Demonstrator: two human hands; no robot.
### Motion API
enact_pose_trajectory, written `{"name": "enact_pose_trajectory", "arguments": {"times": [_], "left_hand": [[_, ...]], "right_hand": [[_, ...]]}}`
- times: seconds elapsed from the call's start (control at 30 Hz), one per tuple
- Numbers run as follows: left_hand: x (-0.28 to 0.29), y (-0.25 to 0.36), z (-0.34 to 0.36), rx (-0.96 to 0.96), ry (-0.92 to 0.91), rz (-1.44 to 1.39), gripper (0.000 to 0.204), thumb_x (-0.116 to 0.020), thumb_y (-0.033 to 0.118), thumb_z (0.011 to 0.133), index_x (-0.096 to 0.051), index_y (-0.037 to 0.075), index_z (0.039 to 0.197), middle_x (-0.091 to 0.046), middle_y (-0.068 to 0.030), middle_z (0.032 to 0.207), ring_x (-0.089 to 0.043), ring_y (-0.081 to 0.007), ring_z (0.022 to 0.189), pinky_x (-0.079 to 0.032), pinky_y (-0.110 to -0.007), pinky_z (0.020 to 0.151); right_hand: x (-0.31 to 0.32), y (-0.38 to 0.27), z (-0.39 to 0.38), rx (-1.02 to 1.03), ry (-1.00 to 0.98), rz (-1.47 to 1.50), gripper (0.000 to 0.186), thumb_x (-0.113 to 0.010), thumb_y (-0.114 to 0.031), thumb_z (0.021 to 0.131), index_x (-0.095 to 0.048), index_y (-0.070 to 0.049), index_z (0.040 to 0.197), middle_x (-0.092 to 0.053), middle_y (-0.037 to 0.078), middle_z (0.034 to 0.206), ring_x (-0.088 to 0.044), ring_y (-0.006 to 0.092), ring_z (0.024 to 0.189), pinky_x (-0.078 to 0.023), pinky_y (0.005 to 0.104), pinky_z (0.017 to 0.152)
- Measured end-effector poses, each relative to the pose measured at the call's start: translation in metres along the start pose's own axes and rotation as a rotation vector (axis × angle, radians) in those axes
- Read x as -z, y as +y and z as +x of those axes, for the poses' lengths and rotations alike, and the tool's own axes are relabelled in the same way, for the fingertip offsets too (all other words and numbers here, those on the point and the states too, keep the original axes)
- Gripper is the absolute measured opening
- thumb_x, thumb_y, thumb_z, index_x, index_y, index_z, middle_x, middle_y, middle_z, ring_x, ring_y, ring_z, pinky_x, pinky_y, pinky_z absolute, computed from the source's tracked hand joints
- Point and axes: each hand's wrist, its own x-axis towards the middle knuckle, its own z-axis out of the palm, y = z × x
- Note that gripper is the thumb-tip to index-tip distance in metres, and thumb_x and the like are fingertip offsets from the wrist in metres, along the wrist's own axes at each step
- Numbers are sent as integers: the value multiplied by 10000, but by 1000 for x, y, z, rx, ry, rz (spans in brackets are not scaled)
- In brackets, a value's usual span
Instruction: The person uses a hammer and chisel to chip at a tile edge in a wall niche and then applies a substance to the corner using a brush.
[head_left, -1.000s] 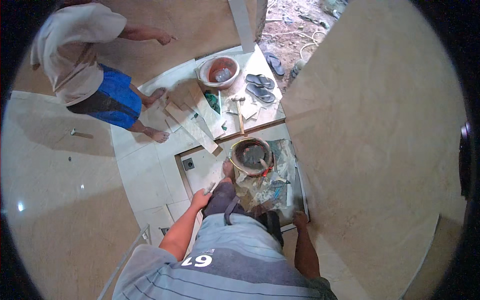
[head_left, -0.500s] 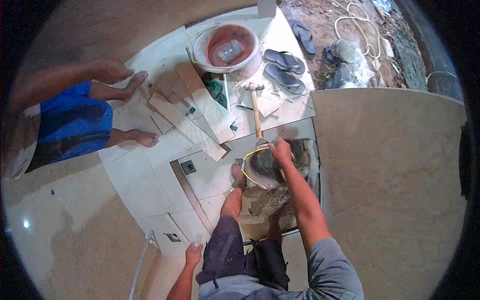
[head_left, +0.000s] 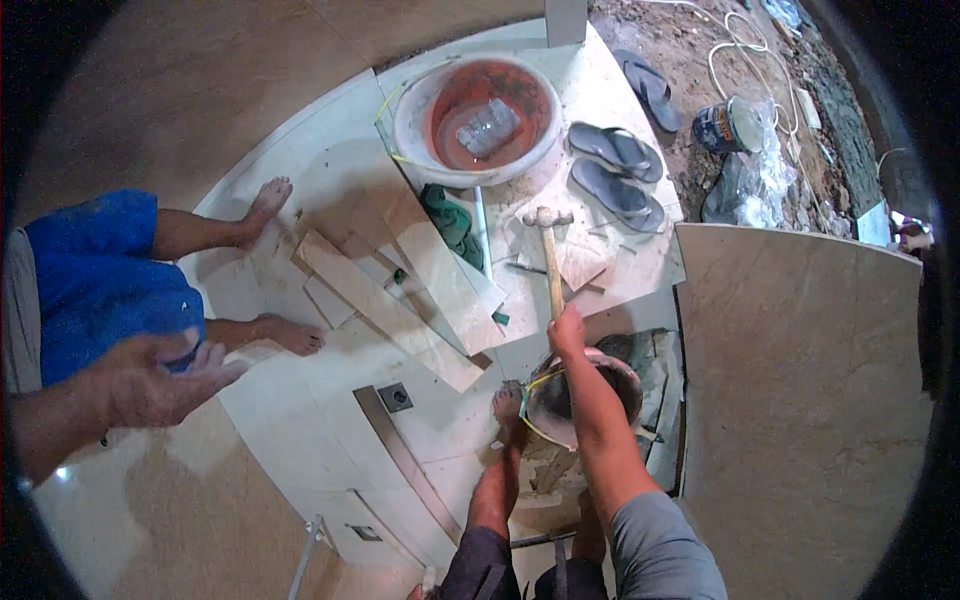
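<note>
My right hand (head_left: 566, 328) is closed round the wooden handle of a hammer (head_left: 548, 220), whose head rests on the tile step. Below this arm sits a round mortar bucket (head_left: 620, 395) with a yellow-and-green handle, beside my bare foot (head_left: 508, 408). At the bottom edge my left hand (head_left: 418, 590) is mostly out of frame, holding a small pale object (head_left: 429, 577) that I cannot make out. Cut tile strips (head_left: 385, 300), a green cloth (head_left: 450, 225) and offcuts lie near the hammer.
A co-worker's hand (head_left: 170, 385) reaches in from the left, above their bare feet (head_left: 280, 335). A red-lined basin (head_left: 450, 160), grey sandals (head_left: 615, 195) and a tiled wall panel (head_left: 800, 370) surround the step. Outside lie a can (head_left: 715, 130), hose and plastic bag.
My right hand has risen from low at my side, over the bucket, to the hammer handle. My left hand has dropped toward the bottom edge. The co-worker's hand has moved downward.
</note>
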Motion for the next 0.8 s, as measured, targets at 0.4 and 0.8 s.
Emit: {"name": "enact_pose_trajectory", "arguments": {"times": [0.4,0.8], "left_hand": [[16,24,2,-370,217,490,346,-656,315,859,-638,-18,950,-648,-163,828,-636,-291,743,-522,-422,641],[-46,84,-60,-707,258,488,331,-676,318,825,-638,-1,905,-658,-235,825,-639,-423,817,-484,-469,735]], "right_hand": [[162,-62,-77,-91,-94,112,588,-680,-475,764,-637,18,1083,-665,237,1064,-632,400,1021,-497,475,873],[248,157,-456,228,-32,652,545,-739,-445,770,-619,-24,1093,-675,183,946,-665,321,879,-509,404,789]]}}
